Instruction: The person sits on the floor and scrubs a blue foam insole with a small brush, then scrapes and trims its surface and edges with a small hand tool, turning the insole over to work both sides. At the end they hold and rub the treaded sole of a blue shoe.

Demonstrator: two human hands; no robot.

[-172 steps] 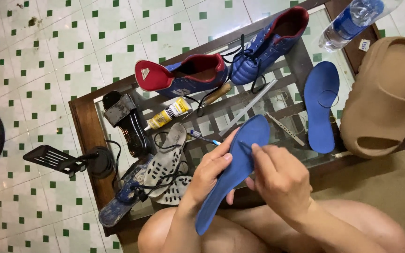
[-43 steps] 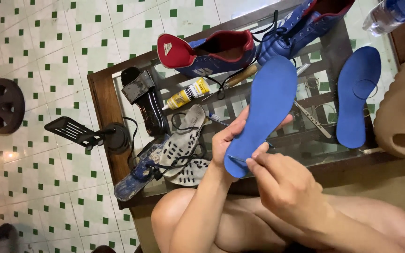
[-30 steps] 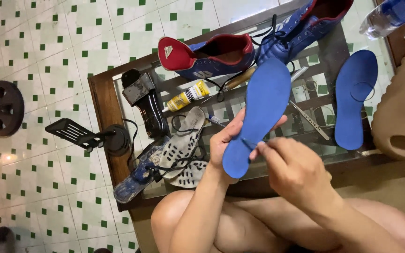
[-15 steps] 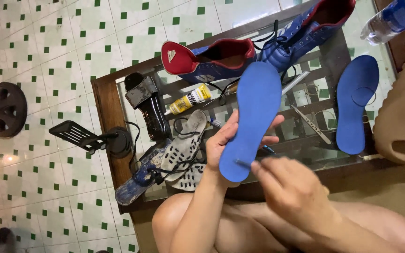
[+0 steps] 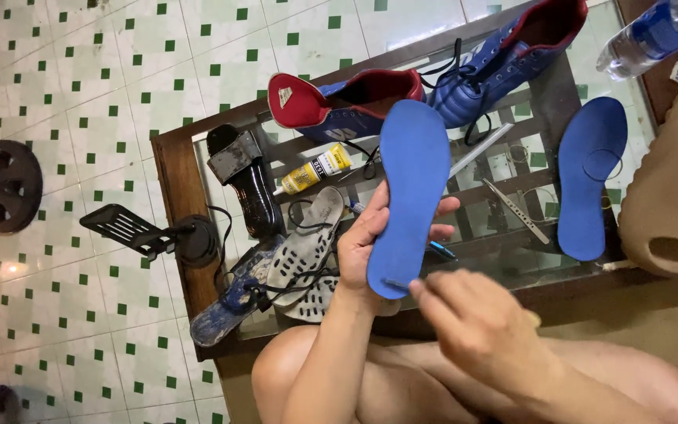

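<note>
On the tiled floor at the far left stood a round dark weight plate [image 5: 5, 186]. Next to it, a black slotted spatula-like tool [image 5: 125, 229] reached toward the wooden edge of the glass-topped table [image 5: 173, 177]. On the table's left part lay a glossy black shoe piece [image 5: 249, 188], and near it a worn blue sole with pale studded plates and loose laces [image 5: 276, 279]. A small yellow glue tube [image 5: 315, 168] lay just beyond, below a red-lined blue football boot [image 5: 347, 102].

The left hand [image 5: 366, 251] gripped a blue insole [image 5: 410, 204] above the table's front edge, fingers curled round its right side, thumb against the left edge, the insole standing nearly upright with its heel end lowest. The right hand [image 5: 476, 326], blurred, met the heel end of the insole with fingertips drawn together, pinching something small and thin there; what it was could not be told.

Further right, a second blue boot [image 5: 504, 63] lay at the table's back, a pair of metal tweezers [image 5: 515, 210] rested on the glass, and a second blue insole [image 5: 590, 177] lay flat beside a tan foam slipper [image 5: 668, 188]. A clear water bottle [image 5: 649, 35] lay at the top right corner.
</note>
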